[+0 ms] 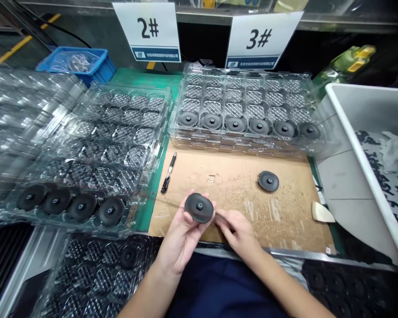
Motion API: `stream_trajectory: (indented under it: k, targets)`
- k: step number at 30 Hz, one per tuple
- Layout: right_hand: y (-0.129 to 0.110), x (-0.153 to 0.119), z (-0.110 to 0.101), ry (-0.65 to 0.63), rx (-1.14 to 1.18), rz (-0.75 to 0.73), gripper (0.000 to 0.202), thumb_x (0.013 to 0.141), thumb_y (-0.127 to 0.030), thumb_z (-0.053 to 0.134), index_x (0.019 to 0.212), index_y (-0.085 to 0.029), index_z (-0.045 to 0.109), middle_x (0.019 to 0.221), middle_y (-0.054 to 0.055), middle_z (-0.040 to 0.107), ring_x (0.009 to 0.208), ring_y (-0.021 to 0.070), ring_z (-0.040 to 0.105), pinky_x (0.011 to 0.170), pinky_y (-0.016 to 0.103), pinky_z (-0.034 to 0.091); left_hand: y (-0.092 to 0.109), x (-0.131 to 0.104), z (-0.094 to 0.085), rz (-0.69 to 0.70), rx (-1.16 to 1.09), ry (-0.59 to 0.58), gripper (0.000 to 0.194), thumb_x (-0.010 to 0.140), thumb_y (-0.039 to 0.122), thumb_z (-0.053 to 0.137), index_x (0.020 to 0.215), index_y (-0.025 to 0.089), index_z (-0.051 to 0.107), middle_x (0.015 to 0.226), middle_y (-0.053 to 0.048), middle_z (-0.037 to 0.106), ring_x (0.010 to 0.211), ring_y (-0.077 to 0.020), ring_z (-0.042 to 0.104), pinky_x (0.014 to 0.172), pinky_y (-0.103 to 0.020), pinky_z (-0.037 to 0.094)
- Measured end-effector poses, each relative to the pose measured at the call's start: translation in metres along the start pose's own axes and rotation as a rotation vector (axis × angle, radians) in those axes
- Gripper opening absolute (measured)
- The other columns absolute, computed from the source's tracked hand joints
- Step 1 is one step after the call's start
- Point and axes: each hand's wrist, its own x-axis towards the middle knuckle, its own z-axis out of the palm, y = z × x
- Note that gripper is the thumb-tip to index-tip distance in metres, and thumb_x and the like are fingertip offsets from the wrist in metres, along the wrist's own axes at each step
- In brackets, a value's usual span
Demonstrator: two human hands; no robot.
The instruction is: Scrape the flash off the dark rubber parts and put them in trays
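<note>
My left hand (181,240) grips a black oval disc-shaped part (203,214) by its edge, tilted so the small raised hub in its middle faces me. Close by on the right, my right hand (239,234) has its fingers drawn together near the part's right edge. Whatever those fingers hold, if anything, is hidden. Both hands are over the front of a brown cardboard sheet (232,170). A second black oval part (268,181) lies on the cardboard, apart from my hands. A pen (169,173) rests near the sheet's left edge.
A clear blister tray (245,138) at the back has black parts in its front row. More clear trays (146,176) stand left, another tray (96,274) lower left. A white bin (361,150) is right, near a cream wedge (322,213). A blue basket (101,66) stands behind.
</note>
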Motion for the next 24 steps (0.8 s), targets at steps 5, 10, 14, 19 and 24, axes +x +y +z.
stream_trajectory:
  k: [5, 10, 14, 19, 24]
  targets:
    - [-0.039, 0.01, -0.043, 0.188, 0.103, 0.066, 0.027, 0.088, -0.021, 0.045, 0.115, -0.022, 0.051, 0.108, 0.005, 0.06, 0.091, 0.0158, 0.058, 0.076, 0.027, 0.047, -0.012, 0.006, 0.021, 0.006, 0.08, -0.013, 0.064, 0.065, 0.032, 0.074, 0.123, 0.025, 0.048, 0.12, -0.007, 0.059, 0.11, -0.0238, 0.055, 0.095, -0.031, 0.044]
    - [-0.08, 0.014, -0.085, 0.011, 0.176, -0.148, 0.03, 0.088, -0.013, 0.043, 0.115, -0.02, 0.053, 0.098, 0.002, 0.061, 0.088, 0.0114, 0.056, 0.079, 0.023, 0.046, -0.027, 0.006, 0.047, -0.078, 0.165, -0.044, 0.046, 0.069, 0.028, 0.072, 0.112, 0.026, 0.056, 0.111, -0.003, 0.063, 0.103, -0.0191, 0.059, 0.084, -0.025, 0.051]
    - [-0.079, 0.011, -0.089, 0.02, 0.127, -0.139, 0.026, 0.088, -0.013, 0.042, 0.109, -0.021, 0.056, 0.096, 0.001, 0.061, 0.088, 0.0109, 0.057, 0.082, 0.023, 0.046, -0.031, 0.004, 0.054, -0.052, 0.207, -0.041, 0.042, 0.064, 0.029, 0.075, 0.103, 0.024, 0.062, 0.094, 0.0, 0.067, 0.086, -0.0142, 0.064, 0.074, -0.02, 0.052]
    - [-0.075, -0.009, -0.089, 0.095, 0.192, -0.189, 0.032, 0.088, -0.012, 0.041, 0.118, -0.017, 0.051, 0.098, 0.005, 0.061, 0.089, 0.0127, 0.057, 0.083, 0.025, 0.047, -0.028, -0.001, 0.057, -0.097, 0.28, -0.074, 0.049, 0.059, 0.029, 0.078, 0.105, 0.028, 0.061, 0.101, 0.0, 0.066, 0.09, -0.0189, 0.064, 0.075, -0.025, 0.054]
    - [-0.072, -0.014, -0.098, 0.16, 0.224, -0.126, 0.028, 0.088, -0.012, 0.042, 0.112, -0.018, 0.054, 0.099, 0.003, 0.061, 0.089, 0.0121, 0.057, 0.08, 0.023, 0.046, -0.038, -0.003, 0.067, -0.083, 0.368, -0.103, 0.049, 0.059, 0.036, 0.077, 0.104, 0.021, 0.062, 0.107, -0.006, 0.066, 0.101, -0.0239, 0.061, 0.084, -0.028, 0.051]
